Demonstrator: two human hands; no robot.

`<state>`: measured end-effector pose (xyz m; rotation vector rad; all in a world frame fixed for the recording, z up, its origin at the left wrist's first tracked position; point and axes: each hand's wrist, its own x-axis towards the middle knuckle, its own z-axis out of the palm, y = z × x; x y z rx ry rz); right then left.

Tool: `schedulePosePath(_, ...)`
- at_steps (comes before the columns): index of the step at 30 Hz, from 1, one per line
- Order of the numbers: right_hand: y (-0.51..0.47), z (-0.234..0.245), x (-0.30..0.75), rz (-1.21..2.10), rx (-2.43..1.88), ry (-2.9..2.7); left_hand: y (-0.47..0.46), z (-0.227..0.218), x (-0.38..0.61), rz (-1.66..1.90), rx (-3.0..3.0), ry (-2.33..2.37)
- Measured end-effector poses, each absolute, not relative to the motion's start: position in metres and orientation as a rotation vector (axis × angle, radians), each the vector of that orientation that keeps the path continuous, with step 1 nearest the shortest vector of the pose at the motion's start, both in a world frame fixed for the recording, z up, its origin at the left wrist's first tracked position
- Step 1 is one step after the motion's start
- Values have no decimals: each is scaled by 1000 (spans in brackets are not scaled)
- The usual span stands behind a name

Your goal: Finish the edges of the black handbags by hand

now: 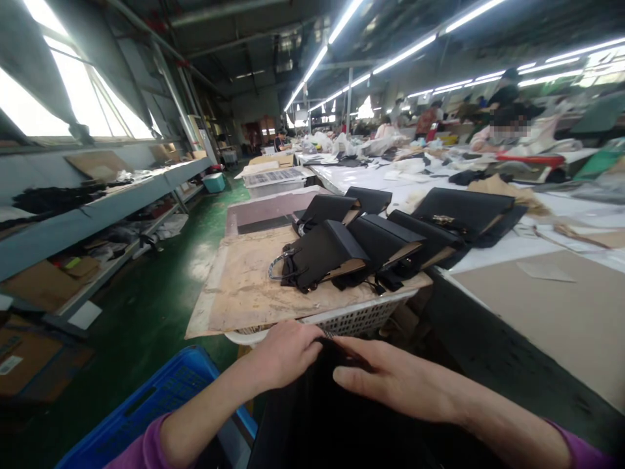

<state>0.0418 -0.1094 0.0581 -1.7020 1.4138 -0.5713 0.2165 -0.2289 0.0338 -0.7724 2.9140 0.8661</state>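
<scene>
My left hand [291, 352] is closed, its fingers curled on the top edge of a black bag [317, 417] at the bottom centre. My right hand [385, 374] grips the same edge from the other side, thumb toward me and fingers over the far side. Much of this bag is in deep shadow, so its shape is hard to make out. Just beyond my hands, several black handbags [327, 251] lie on their sides in overlapping rows. One has a loop handle [277, 267] sticking out to the left.
Those handbags rest on a brown board [234, 293] over a white plastic basket [371, 316]. A blue crate [141, 404] stands low on the left. A white worktable [351, 176] with scraps runs to the right. Shelving [112, 202] lines the left wall; people sit farther back.
</scene>
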Motion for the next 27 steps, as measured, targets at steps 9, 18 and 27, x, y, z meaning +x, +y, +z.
schedulePosePath(9,-9,42,11,-356,-1603,1916,-253,29,201,1302,-359,2680)
schedulePosePath(18,-10,34,18,-609,-1511,1950,-247,39,203,1232,-260,2727)
schedulePosePath(27,-12,33,16,-632,-1532,1854,-216,45,176,981,113,2877)
